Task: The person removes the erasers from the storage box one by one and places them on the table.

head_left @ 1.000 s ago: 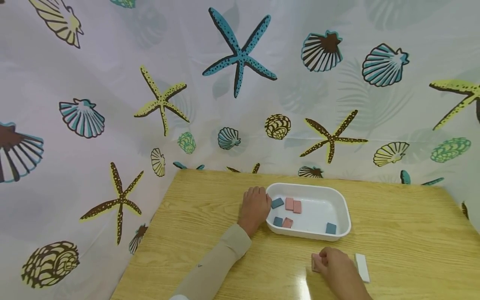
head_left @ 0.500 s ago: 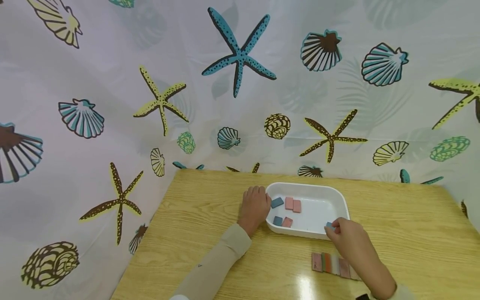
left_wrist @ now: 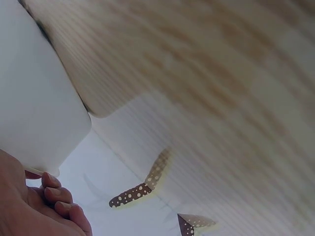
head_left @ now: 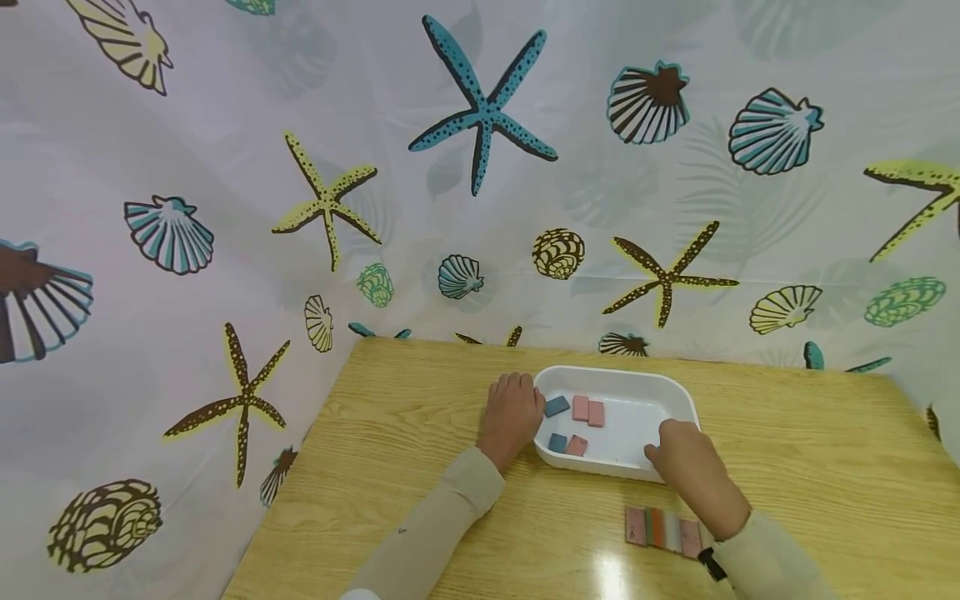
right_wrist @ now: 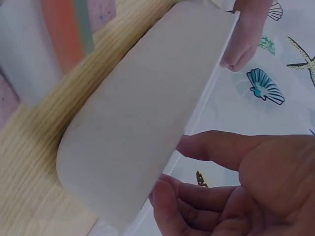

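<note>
A white plastic tray stands on the table. My left hand grips its left end; the left wrist view shows that hand's fingers curled at the rim. My right hand reaches over the right end, thumb inside the tray. In the right wrist view its thumb and bent fingers are at the rim, slightly apart; whether anything is between them is hidden. Pink blocks and blue-grey blocks lie in the tray's left half. The blue-grey block at the right end is hidden by my right hand.
On the wooden table, a row of coloured pieces, pink, green, orange and white, lies in front of the tray. My right sleeve covers the row's right end. A seashell-patterned curtain hangs behind the table.
My right hand has gone from a pink piece in the table row to the tray's right end, reaching a blue-grey block there, which is now out of sight. The left hand has stayed put.
</note>
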Tool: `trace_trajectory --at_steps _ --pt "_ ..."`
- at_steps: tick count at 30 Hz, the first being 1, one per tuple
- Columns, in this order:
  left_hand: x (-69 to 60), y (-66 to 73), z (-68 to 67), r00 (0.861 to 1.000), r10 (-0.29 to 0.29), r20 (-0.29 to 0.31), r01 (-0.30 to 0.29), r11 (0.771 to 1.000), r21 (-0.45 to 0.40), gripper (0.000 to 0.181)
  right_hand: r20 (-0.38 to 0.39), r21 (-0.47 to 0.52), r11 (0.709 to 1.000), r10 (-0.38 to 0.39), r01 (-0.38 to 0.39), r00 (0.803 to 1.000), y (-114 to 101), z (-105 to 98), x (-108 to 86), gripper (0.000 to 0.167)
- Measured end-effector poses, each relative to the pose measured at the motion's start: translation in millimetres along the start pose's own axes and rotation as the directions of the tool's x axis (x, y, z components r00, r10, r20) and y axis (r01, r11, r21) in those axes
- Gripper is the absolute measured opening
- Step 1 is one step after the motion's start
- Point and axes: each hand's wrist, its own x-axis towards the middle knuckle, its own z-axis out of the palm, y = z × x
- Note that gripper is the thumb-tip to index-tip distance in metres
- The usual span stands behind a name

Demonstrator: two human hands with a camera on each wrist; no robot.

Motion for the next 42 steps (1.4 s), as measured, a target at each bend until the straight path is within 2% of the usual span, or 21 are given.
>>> trace_trajectory --at_steps 4,7,11,16,22,29,37,42 --pt "-0.5 -0.3 0.5 1.000 0.005 -0.001 -0.005 1.000 0.009 0.027 -0.008 -0.063 0.997 -0.039 0.038 0.999 -1.3 1.7 5.6 0.022" --pt "-0.4 -0.3 0.9 1.000 0.007 0.003 -0.007 1.000 0.010 0.027 -0.014 -0.088 0.995 -0.039 0.038 0.999 -3.5 2.1 9.0 0.018" --pt "-0.4 -0.3 1.2 1.000 0.007 0.007 -0.007 1.000 0.005 0.028 0.011 -0.102 0.995 0.007 -0.006 1.000 -5.4 4.5 13.8 0.015" --pt "-0.3 -0.9 2.1 1.000 0.005 0.013 -0.006 1.000 0.006 0.028 0.085 -0.128 0.990 0.072 -0.061 0.994 -5.1 11.9 19.1 0.019" --pt "-0.7 -0.9 2.9 1.000 0.013 0.000 -0.013 1.000 -0.006 0.025 0.148 -0.178 0.976 0.149 -0.122 0.978 -3.5 19.8 25.2 0.021" --pt "-0.9 -1.2 2.2 1.000 0.013 -0.019 -0.013 1.000 -0.015 0.024 0.192 -0.173 0.969 0.211 -0.178 0.958 -1.7 21.2 33.5 0.021" --pt "-0.1 -0.4 4.0 1.000 0.001 -0.014 -0.001 1.000 -0.023 0.025 0.131 -0.134 0.982 0.151 -0.134 0.980 5.3 24.0 34.4 0.021" --pt "-0.1 -0.5 5.7 1.000 0.001 -0.021 -0.002 1.000 -0.017 0.025 0.145 -0.105 0.985 0.152 -0.137 0.978 6.9 21.0 32.7 0.019"
